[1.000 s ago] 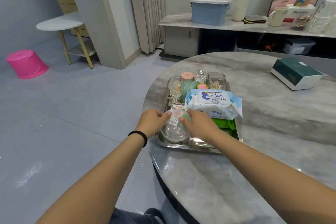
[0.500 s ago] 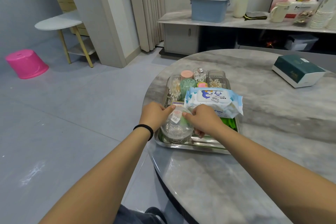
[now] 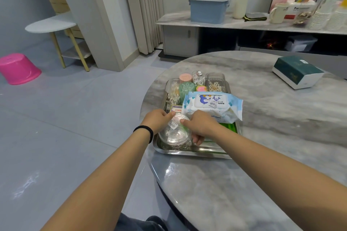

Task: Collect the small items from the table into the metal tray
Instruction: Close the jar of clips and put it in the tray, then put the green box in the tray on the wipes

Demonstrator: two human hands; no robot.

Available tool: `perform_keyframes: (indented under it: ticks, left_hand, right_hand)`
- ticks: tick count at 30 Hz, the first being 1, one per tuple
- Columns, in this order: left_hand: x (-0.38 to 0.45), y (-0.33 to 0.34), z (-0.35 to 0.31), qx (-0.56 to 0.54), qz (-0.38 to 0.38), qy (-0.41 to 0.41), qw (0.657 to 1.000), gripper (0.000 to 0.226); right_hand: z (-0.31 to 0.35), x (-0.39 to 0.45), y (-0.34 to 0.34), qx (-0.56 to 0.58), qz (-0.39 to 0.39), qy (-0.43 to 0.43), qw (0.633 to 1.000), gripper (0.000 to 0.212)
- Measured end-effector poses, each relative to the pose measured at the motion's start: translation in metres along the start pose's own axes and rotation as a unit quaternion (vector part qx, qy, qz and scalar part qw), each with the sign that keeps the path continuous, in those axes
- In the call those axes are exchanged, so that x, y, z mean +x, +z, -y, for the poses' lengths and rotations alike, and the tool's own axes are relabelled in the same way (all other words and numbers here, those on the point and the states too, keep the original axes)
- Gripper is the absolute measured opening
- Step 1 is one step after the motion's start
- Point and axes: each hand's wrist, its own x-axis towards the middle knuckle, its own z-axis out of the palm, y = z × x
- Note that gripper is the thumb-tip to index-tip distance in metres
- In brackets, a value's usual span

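Note:
A metal tray [image 3: 195, 153] sits near the left edge of the round marble table [image 3: 262, 137]. Inside its near left corner stands a clear round plastic container [image 3: 174, 134] with a white label. My left hand [image 3: 158, 121] grips it from the left and my right hand [image 3: 199, 127] grips it from the right, thumbs on its top. A blue-and-white wet wipes pack [image 3: 213, 106] lies across the tray's middle over something green [image 3: 230, 127]. Cotton swab boxes [image 3: 216, 83], a pink jar [image 3: 185, 78] and a green swab tub [image 3: 185, 89] fill the far end.
A dark green and white tissue box [image 3: 297, 72] lies at the table's far right. Beyond the table is a sideboard with a blue lidded bin [image 3: 208, 7], cups and a mug. A pink stool [image 3: 17, 68] and a small white side table [image 3: 50, 24] stand on the floor to the left.
Both hands keep their hold on the clear container in the tray; they shifted only slightly with the head camera's motion.

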Motion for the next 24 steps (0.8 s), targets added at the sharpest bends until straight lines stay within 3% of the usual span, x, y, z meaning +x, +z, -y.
perform_keyframes:
  ticks: [9,14,24]
  left_hand:
    - [-0.019,0.004,-0.016,0.018,-0.094,0.053,0.994,0.036]
    - [-0.033,0.014,-0.048,0.024,-0.112,0.110,0.987,0.037]
    - [-0.013,0.056,-0.172,0.055,-0.062,0.213,0.974,0.031]
  right_hand:
    - [-0.003,-0.018,0.000,0.044,-0.021,-0.016,0.999,0.050]
    - [-0.004,-0.035,-0.029,0.040,-0.102,-0.031,0.993,0.047]
    - [-0.066,-0.050,-0.140,0.011,-0.287,-0.001,0.958,0.032]
